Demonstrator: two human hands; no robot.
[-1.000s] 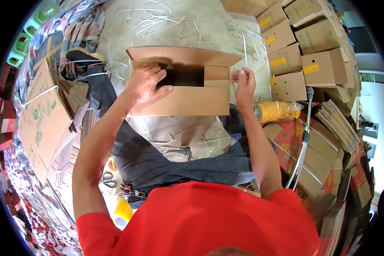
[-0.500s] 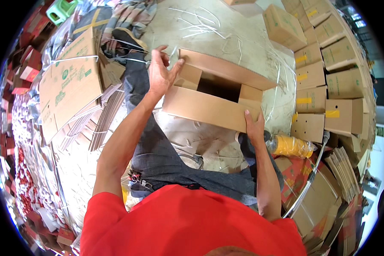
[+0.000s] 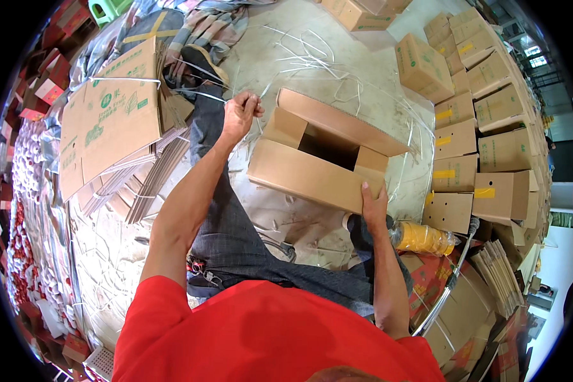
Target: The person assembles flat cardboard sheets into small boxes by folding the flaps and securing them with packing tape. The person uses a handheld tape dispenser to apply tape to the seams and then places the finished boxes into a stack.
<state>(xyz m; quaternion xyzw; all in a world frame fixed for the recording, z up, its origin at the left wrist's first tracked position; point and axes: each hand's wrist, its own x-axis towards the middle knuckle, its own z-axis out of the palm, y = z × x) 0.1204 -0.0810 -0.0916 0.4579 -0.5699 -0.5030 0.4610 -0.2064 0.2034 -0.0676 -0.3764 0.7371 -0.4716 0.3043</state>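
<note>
The right hand (image 3: 375, 207) gripped the open box (image 3: 305, 175) at its near corner, at 4 to 5 o'clock of the box's centre, thumb against the front side. At 10 o'clock, just off the box, the left hand (image 3: 242, 111) was closed, its fingertips curled together; whether it pinched the white strap (image 3: 209, 97) beside it could not be told. The box sat between the legs, far flap (image 3: 337, 121) raised, short flaps (image 3: 288, 128) turned inward. It seemed wise to keep the right hand firm at the corner, so the box would not twist, and to press the short flaps flat with the long flap held clear.

The box's visible faces bore no print. At 9 o'clock, the flat cartons (image 3: 108, 127) carried a round green emblem, a leaf drawing and lettering, its smaller lines too blurred to tell. At 1 to 2 o'clock, a closed carton (image 3: 424, 67) showed green marks; the stacked cartons (image 3: 506, 105) at 3 o'clock had green print and yellow tape (image 3: 444, 174).
</note>
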